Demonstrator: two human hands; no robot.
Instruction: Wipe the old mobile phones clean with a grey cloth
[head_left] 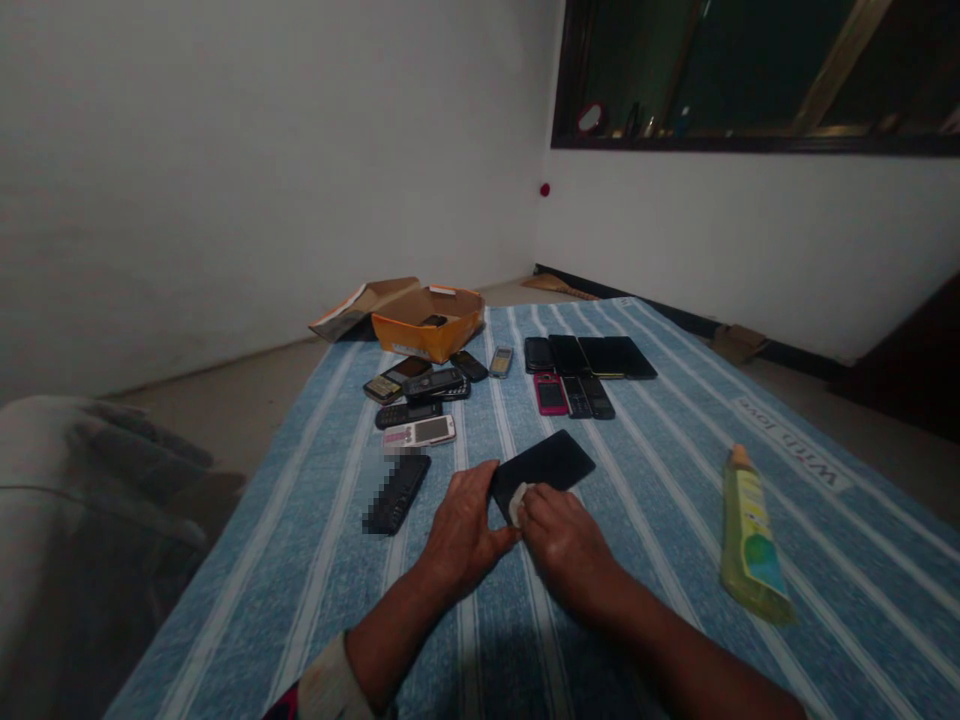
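A black smartphone (555, 458) lies on the blue striped cloth in front of me, its dark face up. My left hand (469, 525) grips it by its near left edge, thumb along the near side. In my right hand (559, 540) is a small white cloth (517, 502), pinched under the fingers and pressed on the phone's near end. Just left of my left hand lies a black keypad phone (405, 490), partly blurred out. Beyond it are a white and pink phone (424, 431) and a pile of older phones (433, 383).
An orange box (412, 336) with its lid open stands at the far left, a phone inside. Two rows of phones, one of them a pink phone (551, 395), lie at the far right. A bottle of yellow-green liquid (752, 550) lies at right. A grey covered seat (90, 540) stands left.
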